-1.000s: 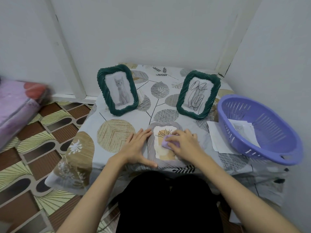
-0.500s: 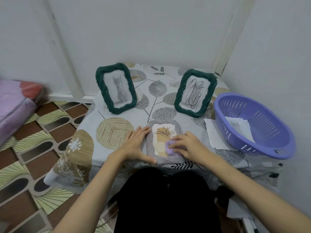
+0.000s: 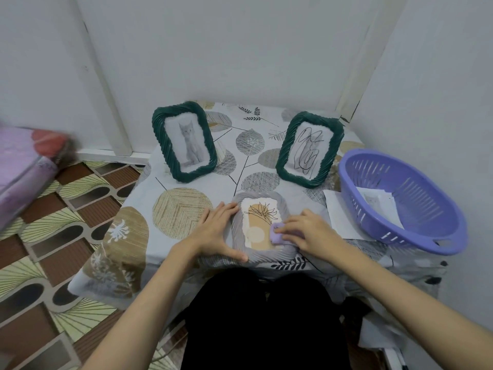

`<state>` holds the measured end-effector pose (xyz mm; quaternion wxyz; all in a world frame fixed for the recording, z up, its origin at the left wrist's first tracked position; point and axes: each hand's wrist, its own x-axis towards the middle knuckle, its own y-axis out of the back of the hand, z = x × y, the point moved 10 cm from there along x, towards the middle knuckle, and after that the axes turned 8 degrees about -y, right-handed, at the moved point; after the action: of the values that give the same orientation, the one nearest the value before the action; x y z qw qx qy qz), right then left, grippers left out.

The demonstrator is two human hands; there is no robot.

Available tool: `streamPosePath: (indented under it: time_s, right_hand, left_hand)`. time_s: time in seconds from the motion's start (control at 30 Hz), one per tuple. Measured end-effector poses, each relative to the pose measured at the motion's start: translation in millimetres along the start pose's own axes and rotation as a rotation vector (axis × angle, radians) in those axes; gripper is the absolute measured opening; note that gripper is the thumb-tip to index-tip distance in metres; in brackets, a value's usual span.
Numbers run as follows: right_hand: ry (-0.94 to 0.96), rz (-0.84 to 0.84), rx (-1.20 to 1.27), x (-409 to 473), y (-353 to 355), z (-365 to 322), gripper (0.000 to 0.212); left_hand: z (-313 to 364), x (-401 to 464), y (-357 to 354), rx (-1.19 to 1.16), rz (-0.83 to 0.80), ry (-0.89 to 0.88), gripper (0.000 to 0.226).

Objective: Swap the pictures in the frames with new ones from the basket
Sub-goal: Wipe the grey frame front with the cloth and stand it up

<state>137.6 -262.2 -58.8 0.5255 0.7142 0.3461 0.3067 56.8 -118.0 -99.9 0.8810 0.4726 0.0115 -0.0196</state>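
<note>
At the counter's near edge a grey frame (image 3: 260,228) lies flat, face up, showing a plant print. The left hand (image 3: 216,232) rests spread against its left side, steadying it; the right hand (image 3: 304,232) presses a small lilac cloth (image 3: 276,236) on its lower right part. The frame looks light and stiff, its face likely fragile, so grip the rim. Farther back stand two green frames (image 3: 184,141), and at the right edge a purple basket (image 3: 432,236) holds papers.

Leaf-print table (image 3: 184,212): two green frames (image 3: 184,141) upright, grey frame (image 3: 262,228) flat, purple basket (image 3: 400,198), paper (image 3: 337,212).
</note>
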Motion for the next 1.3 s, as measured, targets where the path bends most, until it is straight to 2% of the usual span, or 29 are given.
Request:
streamPosePath:
  time_s: [0.07,0.17,0.23,0.33,0.4,0.5,0.57,0.63,0.73,0.83,1.0,1.17,1.3]
  right_hand:
    - [-0.094,0.072,-0.078,23.1,0.1,0.0,0.03]
    - [-0.173,0.183,-0.024,33.7,3.4,-7.1,0.037]
    - [-0.063,0.219,-0.052,18.6,1.3,-15.9,0.039]
    - [0.017,0.269,-0.137,7.8,5.8,-10.1,0.029]
    - [-0.05,0.253,-0.116,27.2,10.6,-3.5,0.022]
    - [-0.246,0.203,0.05,58.7,6.2,-2.4,0.027]
    - [-0.208,0.196,0.096,63.4,-3.6,-18.9,0.028]
    - [-0.093,0.175,0.103,55.6,-12.9,-30.7,0.032]
    - [-0.129,0.186,0.075,57.9,-8.3,-16.2,0.043]
    - [-0.205,0.232,0.081,72.8,-4.0,-18.5,0.028]
    - [-0.041,0.189,0.162,56.6,-11.4,-24.3,0.036]
    - [-0.144,0.241,0.123,72.2,-5.3,-21.2,0.028]
    - [-0.031,0.168,0.183,58.7,-11.8,-26.0,0.031]
  left_hand:
    - [-0.1,0.1,-0.5,0.0,-0.005,0.004,0.149]
    - [-0.3,0.0,0.0,0.007,0.003,0.005,0.148]
    - [-0.4,0.1,0.3,0.003,0.005,0.004,0.148]
    - [1.1,0.1,0.8,-0.001,-0.004,-0.001,0.148]
    - [0.7,0.1,0.2,0.003,-0.011,-0.001,0.148]
    - [-0.1,-0.2,-0.4,-0.002,-0.002,0.002,0.147]
    - [-1.5,0.4,-1.0,0.006,0.004,0.002,0.146]
    - [-3.4,1.2,-1.3,0.029,0.019,0.0,0.146]
    - [-4.9,1.6,-1.4,0.031,0.021,0.002,0.146]
    - [-5.8,2.4,-1.2,0.002,0.02,0.011,0.144]
    - [-6.6,2.2,-1.3,0.001,0.019,0.013,0.142]
    - [-6.9,1.5,-1.0,0.011,0.015,0.022,0.134]
    - [-7.6,1.9,-1.5,0.009,0.013,0.02,0.133]
